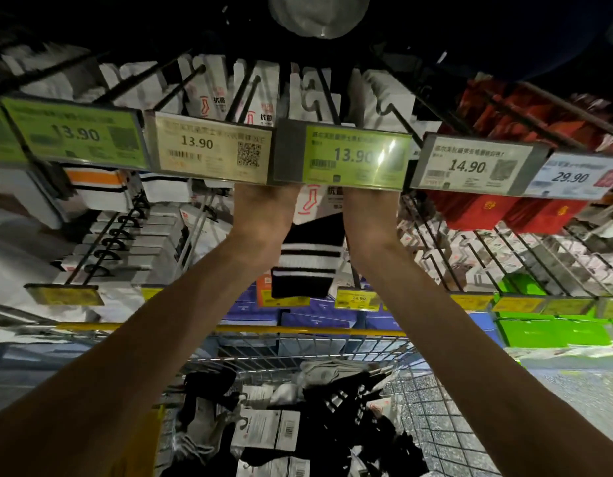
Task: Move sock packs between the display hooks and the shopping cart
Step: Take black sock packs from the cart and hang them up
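head view: left hand (263, 208) and right hand (370, 215) are raised on either side of a black, white-striped sock pack (308, 256), which hangs between the wrists. the fingers of both hands are hidden behind the price tags (353, 156); grip state cannot be determined. more packs (263, 432) lie in the cart (229, 329) below.

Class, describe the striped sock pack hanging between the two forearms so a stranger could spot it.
Along the row of price tags, find the middle green 13.90 tag. The sock pack hangs just below it. Unlike the red boxes to its right, it is black with white bands.
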